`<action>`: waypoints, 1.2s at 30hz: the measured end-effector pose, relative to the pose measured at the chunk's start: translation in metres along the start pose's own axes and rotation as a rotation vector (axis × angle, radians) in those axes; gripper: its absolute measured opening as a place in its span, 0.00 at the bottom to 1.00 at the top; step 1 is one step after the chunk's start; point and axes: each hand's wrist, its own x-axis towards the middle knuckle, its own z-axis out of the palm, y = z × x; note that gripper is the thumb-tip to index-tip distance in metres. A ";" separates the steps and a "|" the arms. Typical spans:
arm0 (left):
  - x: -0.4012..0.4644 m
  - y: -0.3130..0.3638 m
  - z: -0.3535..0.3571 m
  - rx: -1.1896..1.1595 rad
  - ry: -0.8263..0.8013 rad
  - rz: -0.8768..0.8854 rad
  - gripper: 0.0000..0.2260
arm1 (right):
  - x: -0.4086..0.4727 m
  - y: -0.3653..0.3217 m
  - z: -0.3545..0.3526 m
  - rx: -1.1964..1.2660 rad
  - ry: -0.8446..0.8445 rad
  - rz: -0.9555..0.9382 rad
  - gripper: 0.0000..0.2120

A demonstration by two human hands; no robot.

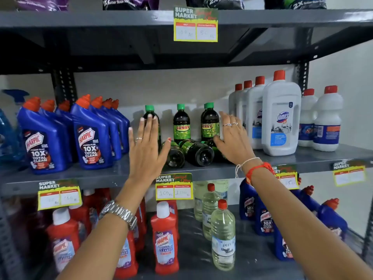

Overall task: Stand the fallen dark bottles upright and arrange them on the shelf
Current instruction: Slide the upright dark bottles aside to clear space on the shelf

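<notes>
On the middle grey shelf [113, 174] stand dark bottles with green caps and green "Sunny" labels: one [181, 124] in the middle, one [210, 122] to its right, and one [150, 114] mostly hidden behind my left hand. In front of them lie fallen dark bottles, bases toward me: one [198, 152] in the middle, one [175, 157] to its left, and a third [217, 153] partly hidden by my right hand. My left hand [146, 146] is spread flat, its thumb over the left fallen bottle. My right hand [234, 138] is spread beside the right fallen bottle. Neither holds anything.
Blue Harpic bottles [90, 134] stand left of the dark bottles; white Domex bottles [280, 118] stand right. Price tags [173, 187] hang on the shelf edge. The lower shelf holds red Harpic bottles [164, 239], clear bottles [223, 237] and more blue ones. Another shelf [101, 18] runs overhead.
</notes>
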 end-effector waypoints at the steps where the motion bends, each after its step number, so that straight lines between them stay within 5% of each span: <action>1: -0.003 -0.007 -0.001 0.003 -0.015 -0.038 0.30 | 0.002 0.004 0.004 -0.023 -0.065 0.026 0.33; 7: -0.018 -0.051 0.014 -0.050 -0.324 -0.123 0.28 | 0.018 0.017 0.015 -0.124 -0.474 0.127 0.35; 14: -0.018 -0.061 0.018 0.128 -0.681 -0.159 0.28 | 0.032 0.016 0.025 -0.398 -0.631 0.153 0.24; 19: -0.019 -0.069 0.022 0.289 -0.781 -0.004 0.18 | 0.036 0.019 0.032 -0.446 -0.532 0.188 0.17; 23: -0.021 -0.069 0.024 0.317 -0.711 0.021 0.19 | 0.034 0.020 0.034 -0.354 -0.395 0.232 0.24; 30: -0.023 -0.064 0.023 0.281 -0.627 -0.035 0.22 | 0.052 0.023 0.009 0.265 -0.078 0.534 0.37; 36: -0.023 -0.059 0.023 0.197 -0.547 -0.119 0.23 | 0.045 0.020 0.007 0.614 0.146 0.502 0.39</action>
